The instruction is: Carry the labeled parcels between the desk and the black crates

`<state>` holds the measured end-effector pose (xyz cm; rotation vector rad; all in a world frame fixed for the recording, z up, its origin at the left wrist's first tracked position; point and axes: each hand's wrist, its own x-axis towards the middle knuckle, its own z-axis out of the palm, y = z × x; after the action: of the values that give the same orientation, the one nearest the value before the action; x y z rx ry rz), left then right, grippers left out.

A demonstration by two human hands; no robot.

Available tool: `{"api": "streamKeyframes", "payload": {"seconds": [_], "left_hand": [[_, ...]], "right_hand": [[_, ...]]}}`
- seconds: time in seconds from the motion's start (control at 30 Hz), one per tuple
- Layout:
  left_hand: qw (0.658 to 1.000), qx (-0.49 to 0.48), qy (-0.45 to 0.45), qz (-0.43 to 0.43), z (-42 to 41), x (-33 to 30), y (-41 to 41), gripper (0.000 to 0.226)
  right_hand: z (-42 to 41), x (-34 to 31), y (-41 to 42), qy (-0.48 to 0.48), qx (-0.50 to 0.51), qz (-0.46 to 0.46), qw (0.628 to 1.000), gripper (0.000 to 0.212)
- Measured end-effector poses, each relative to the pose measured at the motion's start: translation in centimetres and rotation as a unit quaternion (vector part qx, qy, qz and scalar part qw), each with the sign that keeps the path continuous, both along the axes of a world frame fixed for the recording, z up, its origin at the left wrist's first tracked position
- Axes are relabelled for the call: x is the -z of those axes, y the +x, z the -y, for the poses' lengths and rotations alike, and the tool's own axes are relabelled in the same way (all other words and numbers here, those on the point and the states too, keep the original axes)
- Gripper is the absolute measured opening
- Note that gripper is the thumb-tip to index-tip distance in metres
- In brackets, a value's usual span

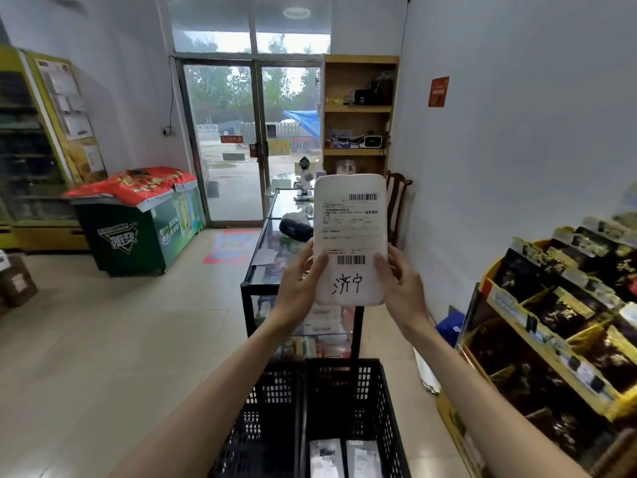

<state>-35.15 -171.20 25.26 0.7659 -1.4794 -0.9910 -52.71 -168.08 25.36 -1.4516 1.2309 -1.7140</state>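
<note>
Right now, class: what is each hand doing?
Left hand: holding the white parcel by its left edge.
Right hand: holding the same parcel by its right edge.

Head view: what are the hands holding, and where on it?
A white labeled parcel, held upright by both hands at its lower side edges: left hand on the left edge, right hand on the right.

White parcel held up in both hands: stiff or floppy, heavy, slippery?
The white parcel stands upright unsupported above the left hand and right hand, so probably fairly stiff. Fingertip hold at the lower edges suggests it is light. Its smooth, rounded wrapping may be slightly slippery.
</note>
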Motion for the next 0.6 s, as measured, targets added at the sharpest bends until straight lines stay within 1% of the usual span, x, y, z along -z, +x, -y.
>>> {"api": "streamKeyframes", "payload": {"seconds": [0.13, 0.27, 0.33, 0.5, 0.6], "left_hand": [[1.000, 0.007, 0.015, 0.000, 4.2, 1.0, 0.3, 0.051], [1.000, 0.007, 0.018, 0.001, 7.9, 2.8, 0.1, 0.055], [0.999, 0.011, 0.035, 0.006, 9.2, 3.9, -0.2, 0.055], [0.997, 0.006, 0.071, 0.025, 12.8, 6.6, -0.8, 0.044], [0.995, -0.001, 0.094, 0.033, 15.0, 8.5, -1.6, 0.041]], "right_hand": [[3.8, 0.7, 0.4, 0.012, 0.007, 0.009, 1.000, 0.037], [7.2, 2.5, 0.2, 0.030, 0.026, -0.004, 0.999, 0.037], [8.5, 3.6, -0.1, 0.050, 0.037, -0.008, 0.998, 0.036], [11.6, 5.8, -0.7, 0.077, 0.041, -0.029, 0.996, 0.026], [14.0, 7.8, -1.6, 0.098, 0.039, -0.030, 0.994, 0.028]]}}
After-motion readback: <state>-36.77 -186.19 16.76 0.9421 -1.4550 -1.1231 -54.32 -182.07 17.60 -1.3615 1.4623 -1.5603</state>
